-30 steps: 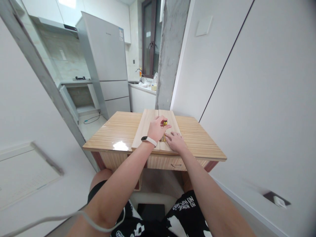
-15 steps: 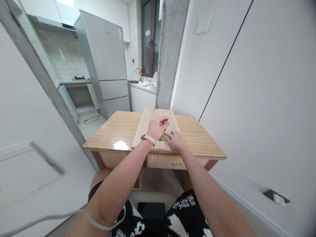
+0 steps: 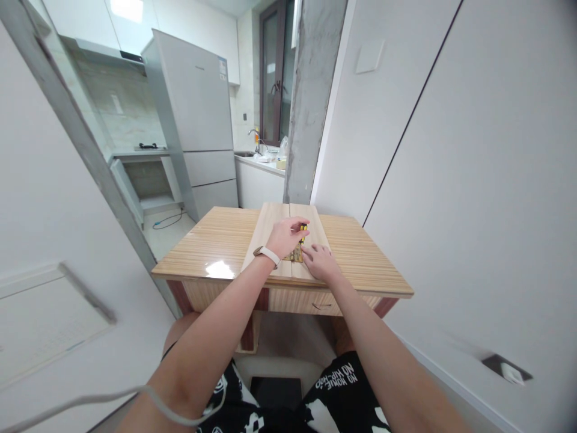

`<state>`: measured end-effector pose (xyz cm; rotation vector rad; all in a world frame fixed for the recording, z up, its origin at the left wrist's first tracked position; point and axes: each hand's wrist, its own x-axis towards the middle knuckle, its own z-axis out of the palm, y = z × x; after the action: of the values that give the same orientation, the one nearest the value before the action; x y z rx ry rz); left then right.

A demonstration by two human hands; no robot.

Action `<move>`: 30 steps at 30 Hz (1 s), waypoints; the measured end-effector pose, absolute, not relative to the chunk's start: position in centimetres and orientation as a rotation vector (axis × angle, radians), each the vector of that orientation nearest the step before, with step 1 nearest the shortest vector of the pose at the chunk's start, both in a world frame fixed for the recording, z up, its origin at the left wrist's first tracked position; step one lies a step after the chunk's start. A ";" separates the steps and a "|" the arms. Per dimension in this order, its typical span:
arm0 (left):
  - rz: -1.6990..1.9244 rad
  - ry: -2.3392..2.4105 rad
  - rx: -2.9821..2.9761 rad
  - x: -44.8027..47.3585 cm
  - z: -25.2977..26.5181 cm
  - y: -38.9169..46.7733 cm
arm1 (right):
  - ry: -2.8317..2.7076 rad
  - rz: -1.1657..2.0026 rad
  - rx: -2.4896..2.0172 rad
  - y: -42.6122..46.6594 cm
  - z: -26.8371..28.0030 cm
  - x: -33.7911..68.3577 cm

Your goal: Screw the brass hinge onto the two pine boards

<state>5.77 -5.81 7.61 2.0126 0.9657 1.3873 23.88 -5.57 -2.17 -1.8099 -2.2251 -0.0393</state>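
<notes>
My left hand [image 3: 285, 237], with a white-banded watch on the wrist, is closed around the handle of a short yellow and black screwdriver [image 3: 303, 227]. The tool stands roughly upright, pointing down at a brass-coloured hinge [image 3: 296, 254]. That hinge lies across the seam between two pale wooden boards [image 3: 276, 214] placed side by side. My right hand [image 3: 321, 262] rests on the right board, fingers spread and lightly bent, its fingertips beside the hinge and the screwdriver's lower end. Part of the hinge is hidden by my hands, and I cannot make out any screw.
Under the boards is a striped wooden table [image 3: 365, 246] with a drawer handle [image 3: 321, 306] in front. A white cable [image 3: 153, 394] crosses near my left forearm. A white wall [image 3: 473, 180] stands on the right. Behind are a grey fridge [image 3: 198, 108] and a sink counter [image 3: 259, 177].
The view has tilted slightly, so the scene sits a little lower. Both hands keep nearly the same place at the hinge, and the left still holds the screwdriver.
</notes>
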 end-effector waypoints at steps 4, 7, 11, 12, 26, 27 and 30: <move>1.397 0.976 1.990 5.2 8.2 -6.2 | -2.176 -0.048 -1.754 -5.5 -0.4 23.9; 1.428 0.993 2.006 5.0 8.9 -6.6 | -1.946 0.068 -1.631 -5.6 2.0 24.2; 1.552 0.971 1.976 5.1 9.8 -7.8 | -1.559 0.591 -1.412 -7.8 5.1 24.0; 1.573 0.929 1.993 5.3 9.8 -8.3 | -1.472 0.772 -1.322 -8.7 5.7 23.7; 1.294 0.915 2.392 3.5 4.8 -13.5 | -1.384 0.705 -1.572 -11.9 1.6 29.6; 1.318 1.027 2.306 2.2 4.3 -12.6 | -1.471 0.578 -1.729 -11.2 1.1 31.4; 1.306 1.395 2.064 -1.7 2.5 -9.2 | -1.653 0.212 -2.112 -9.2 -0.1 35.7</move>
<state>-1.66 -9.21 2.47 2.0640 1.3948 1.3056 35.74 -9.24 -0.12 -2.1125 -1.6534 0.2125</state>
